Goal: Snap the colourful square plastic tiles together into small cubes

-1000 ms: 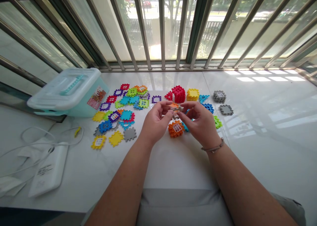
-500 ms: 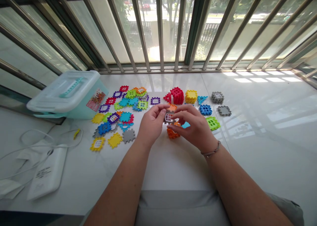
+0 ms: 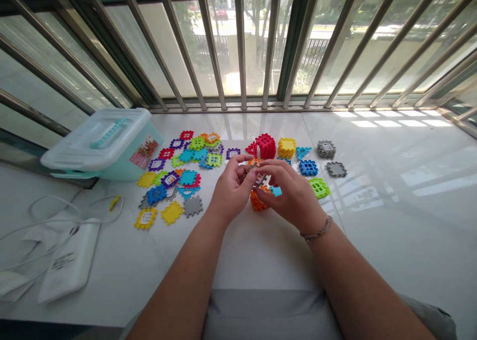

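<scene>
My left hand (image 3: 231, 188) and my right hand (image 3: 292, 191) meet over the white sill, both pinching a small grey window tile (image 3: 256, 173) held between their fingertips. Just below the hands an orange block cube (image 3: 258, 201) stands on the sill, partly hidden by my fingers. A red cube (image 3: 267, 145) and a yellow cube (image 3: 287, 146) stand just beyond the hands. Blue (image 3: 308, 167) and green (image 3: 319, 187) tiles lie to the right of my right hand.
A spread of several coloured tiles (image 3: 175, 178) lies left of the hands. A pale blue lidded box (image 3: 106, 142) stands at the left. A white power bank (image 3: 70, 263) with cables lies near the front left. Grey tiles (image 3: 336, 169) lie right. Window bars (image 3: 238, 46) close the far edge.
The hands have drawn closer together and dropped slightly toward the orange cube. The grey window tile has turned between the fingers and is now more hidden.
</scene>
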A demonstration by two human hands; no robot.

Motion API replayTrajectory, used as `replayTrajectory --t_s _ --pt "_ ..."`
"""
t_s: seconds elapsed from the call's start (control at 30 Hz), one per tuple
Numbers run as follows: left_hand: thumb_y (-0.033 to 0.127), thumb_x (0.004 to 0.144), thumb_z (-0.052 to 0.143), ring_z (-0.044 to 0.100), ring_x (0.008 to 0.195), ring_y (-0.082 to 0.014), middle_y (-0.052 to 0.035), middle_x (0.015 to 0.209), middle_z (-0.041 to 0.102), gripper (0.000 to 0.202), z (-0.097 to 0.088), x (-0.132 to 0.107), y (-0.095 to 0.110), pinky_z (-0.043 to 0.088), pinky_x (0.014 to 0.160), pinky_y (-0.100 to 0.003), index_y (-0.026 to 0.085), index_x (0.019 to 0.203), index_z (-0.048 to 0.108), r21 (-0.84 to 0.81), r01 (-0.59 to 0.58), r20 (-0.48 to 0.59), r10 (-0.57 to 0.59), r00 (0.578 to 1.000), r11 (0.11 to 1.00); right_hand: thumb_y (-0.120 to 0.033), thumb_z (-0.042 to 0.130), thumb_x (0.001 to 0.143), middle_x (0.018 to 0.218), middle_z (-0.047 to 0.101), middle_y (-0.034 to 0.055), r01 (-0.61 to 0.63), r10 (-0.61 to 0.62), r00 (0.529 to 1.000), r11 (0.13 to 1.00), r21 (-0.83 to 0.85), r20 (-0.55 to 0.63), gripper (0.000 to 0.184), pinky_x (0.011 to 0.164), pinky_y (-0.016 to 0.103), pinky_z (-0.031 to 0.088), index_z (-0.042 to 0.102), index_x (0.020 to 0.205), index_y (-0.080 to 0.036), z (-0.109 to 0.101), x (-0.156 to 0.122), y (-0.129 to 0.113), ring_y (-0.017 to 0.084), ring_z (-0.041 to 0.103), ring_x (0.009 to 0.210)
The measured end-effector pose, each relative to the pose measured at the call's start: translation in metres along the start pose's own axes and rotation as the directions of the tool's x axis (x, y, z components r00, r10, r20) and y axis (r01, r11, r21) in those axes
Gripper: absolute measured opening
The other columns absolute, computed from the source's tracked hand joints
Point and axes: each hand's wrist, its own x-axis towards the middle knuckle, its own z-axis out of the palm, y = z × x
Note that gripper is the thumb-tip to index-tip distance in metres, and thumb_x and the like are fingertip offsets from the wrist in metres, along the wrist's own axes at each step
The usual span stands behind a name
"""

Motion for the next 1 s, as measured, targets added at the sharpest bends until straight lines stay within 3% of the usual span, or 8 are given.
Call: replayTrajectory --t_s 0.13,0.27,0.33,0.4,0.53,0.7,0.83,1.0 --pt "0.062 0.101 0.076 0.078 0.091 -0.0185 -0.0090 0.113 0.081 0.060 -0.003 0.001 0.002 0.063 0.095 -0.036 0.023 0.141 0.056 -0.007 -0.034 -0.052 0.033 0.998 0.999 -0.027 0.085 0.092 0.139 0.076 0.0092 -0.181 0.160 0.950 0.982 -0.057 -0.269 0.040 0.072 0.037 0.066 0.061 0.125 -0.030 -0.028 0.004 0.020 0.018 0.072 0.076" --pt "0.064 0.102 0.072 0.076 0.083 -0.0168 -0.0065 0.104 0.080 0.053 -0.013 0.007 -0.003 0.063 0.087 -0.033 0.022 0.131 0.062 0.073 0.000 -0.184 0.014 0.983 0.997 -0.035 0.093 0.080 0.129 0.079 0.0075 -0.556 0.420 0.730 0.824 -0.111 -0.539 0.057 0.073 0.042 0.063 0.056 0.124 -0.028 -0.072 0.001 0.079 0.020 0.072 0.070" --pt "0.064 0.103 0.071 0.073 0.078 -0.0158 -0.0040 0.096 0.079 0.049 -0.015 0.010 -0.006 0.062 0.081 -0.031 0.021 0.127 0.065 0.097 0.028 -0.227 -0.006 0.974 0.995 -0.038 0.094 0.077 0.124 0.079 0.0069 -0.675 0.492 0.638 0.728 -0.123 -0.593 0.058 0.081 0.046 0.061 0.054 0.118 -0.028 -0.087 -0.004 0.110 0.021 0.070 0.068" --pt "0.062 0.103 0.070 0.072 0.074 -0.0151 -0.0026 0.090 0.078 0.045 -0.016 0.013 -0.007 0.061 0.076 -0.029 0.021 0.123 0.067 0.133 0.038 -0.247 -0.004 0.969 0.990 -0.042 0.093 0.074 0.121 0.080 0.0081 -0.747 0.561 0.584 0.654 -0.120 -0.587 0.061 0.084 0.049 0.059 0.051 0.116 -0.028 -0.093 -0.011 0.135 0.024 0.070 0.072" --pt "0.060 0.103 0.069 0.070 0.070 -0.0148 -0.0022 0.085 0.078 0.041 -0.016 0.014 -0.003 0.058 0.071 -0.027 0.020 0.113 0.071 0.190 0.053 -0.249 -0.004 0.968 0.980 -0.047 0.086 0.076 0.119 0.079 0.0084 -0.783 0.623 0.586 0.600 -0.163 -0.518 0.057 0.091 0.050 0.057 0.050 0.116 -0.029 -0.086 -0.013 0.156 0.029 0.074 0.085" --pt "0.055 0.104 0.067 0.067 0.066 -0.0143 -0.0001 0.077 0.074 0.035 -0.017 0.012 0.005 0.055 0.067 -0.027 0.021 0.103 0.074 0.279 0.088 -0.304 0.001 0.953 0.956 -0.050 0.082 0.077 0.123 0.079 0.0108 -0.792 0.650 0.592 0.580 -0.192 -0.476 0.055 0.097 0.054 0.056 0.050 0.116 -0.029 -0.080 -0.004 0.162 0.035 0.074 0.104" --pt "0.053 0.102 0.068 0.067 0.065 -0.0147 0.0001 0.076 0.074 0.032 -0.020 0.013 0.006 0.054 0.065 -0.027 0.022 0.098 0.074 0.313 0.132 -0.321 -0.026 0.947 0.941 -0.049 0.082 0.075 0.125 0.079 0.0125 -0.821 0.691 0.563 0.531 -0.211 -0.452 0.055 0.098 0.055 0.056 0.050 0.115 -0.029 -0.081 -0.005 0.166 0.038 0.074 0.112" --pt "0.053 0.101 0.068 0.068 0.065 -0.0152 -0.0001 0.076 0.075 0.032 -0.023 0.014 0.004 0.054 0.065 -0.027 0.022 0.098 0.074 0.337 0.157 -0.291 -0.056 0.955 0.928 -0.053 0.082 0.077 0.126 0.079 0.0126 -0.803 0.673 0.586 0.558 -0.209 -0.451 0.057 0.100 0.055 0.055 0.053 0.119 -0.028 -0.083 -0.008 0.170 0.038 0.074 0.115"
